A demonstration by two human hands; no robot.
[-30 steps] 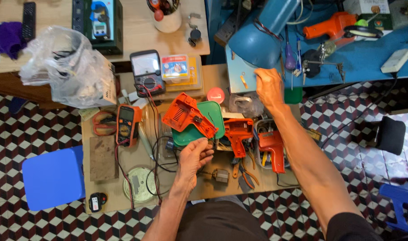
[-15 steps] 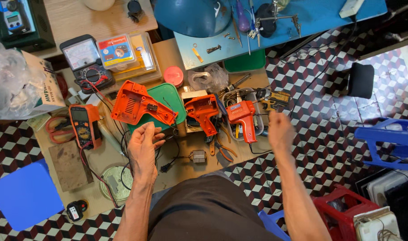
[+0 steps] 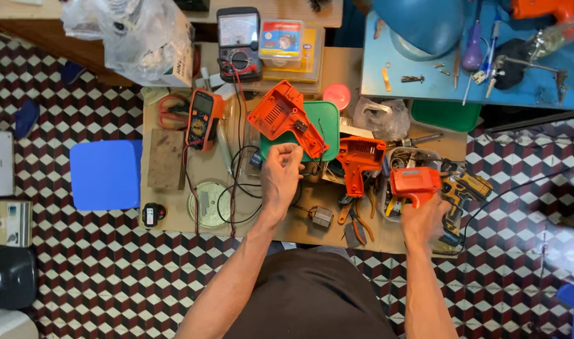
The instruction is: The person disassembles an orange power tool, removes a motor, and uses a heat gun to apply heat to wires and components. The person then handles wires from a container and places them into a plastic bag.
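My left hand (image 3: 281, 172) is curled shut over the low wooden table (image 3: 174, 213). Its knuckles are at the lower end of an open orange tool housing half (image 3: 281, 116), which lies on a green lid (image 3: 328, 119). Whether something small sits inside the fist is hidden. My right hand (image 3: 422, 220) grips the handle of an orange pistol-shaped tool (image 3: 415, 182) at the table's right front. A second orange pistol-shaped housing (image 3: 359, 160) lies between my hands, above a pair of pliers (image 3: 356, 216).
An orange multimeter (image 3: 202, 116) with leads, a black analog meter (image 3: 239, 41) and a plastic bag (image 3: 143, 37) sit at the back left. A yellow-black tool (image 3: 466, 188) lies at the right. A blue stool (image 3: 105, 174) stands left; a blue bench (image 3: 425, 81) with tools stands at the back right.
My right hand came down from the blue lamp to the table's right front and closed on the orange tool. My left hand curled from spread fingers into a fist.
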